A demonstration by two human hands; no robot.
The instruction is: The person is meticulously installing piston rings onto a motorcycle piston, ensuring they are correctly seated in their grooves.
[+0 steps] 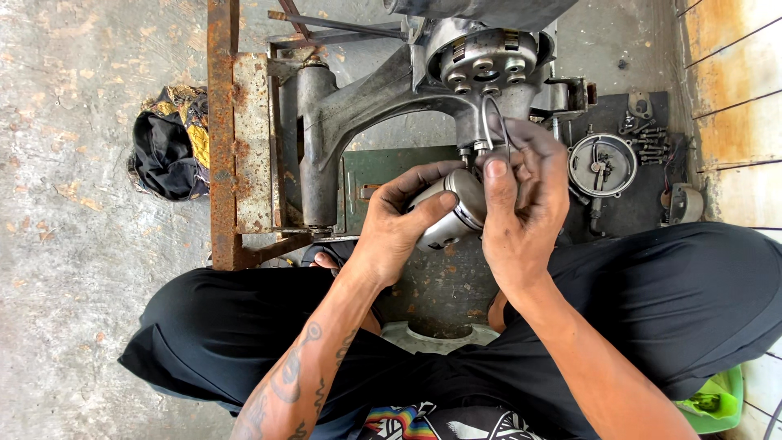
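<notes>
Your left hand (399,224) grips the metal piston (450,213) just below the engine casing (423,77) — your right hand (521,195) pinches a thin ring (495,126) above it, not yet seated in the piston's grooves.

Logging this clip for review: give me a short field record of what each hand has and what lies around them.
left hand: grips a metal piston
right hand: pinches a thin piston ring above the piston
engine casing: grey, in front of the hands, on a rusty steel frame
round metal part: on a dark mat, right
bolts: beside it
crumpled rag: on concrete, left
</notes>
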